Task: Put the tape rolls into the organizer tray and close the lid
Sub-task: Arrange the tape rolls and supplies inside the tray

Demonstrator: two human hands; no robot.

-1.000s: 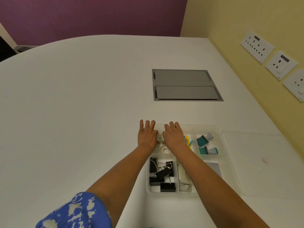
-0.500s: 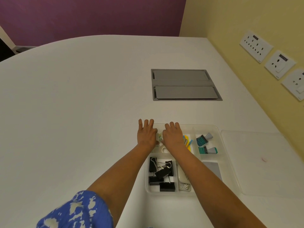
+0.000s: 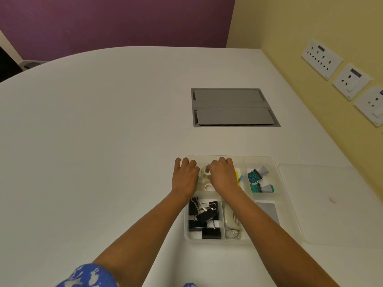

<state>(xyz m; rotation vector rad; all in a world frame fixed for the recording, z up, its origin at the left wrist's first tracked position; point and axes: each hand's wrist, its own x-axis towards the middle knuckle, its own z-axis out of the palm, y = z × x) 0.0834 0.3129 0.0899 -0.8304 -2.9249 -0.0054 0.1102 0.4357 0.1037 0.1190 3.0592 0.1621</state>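
Fingers on both the left hand (image 3: 185, 177) and right hand (image 3: 222, 175) have curled in since a second ago, pinching a small tape roll (image 3: 204, 171) over the organizer tray (image 3: 290, 206)'s far-left compartment, so it's basically placed, with the lid (image 3: 339, 204) waiting right of the tray.

There is a single view, from a wide-angle camera worn on the person's head, looking forward and steeply down over both forearms. It sits close above the near edge of the white surface (image 3: 93, 141), which curves away to its far edge below a purple wall (image 3: 114, 19). The surface's right edge runs along a yellow wall (image 3: 310, 23). Straight lines bow toward the frame's borders.
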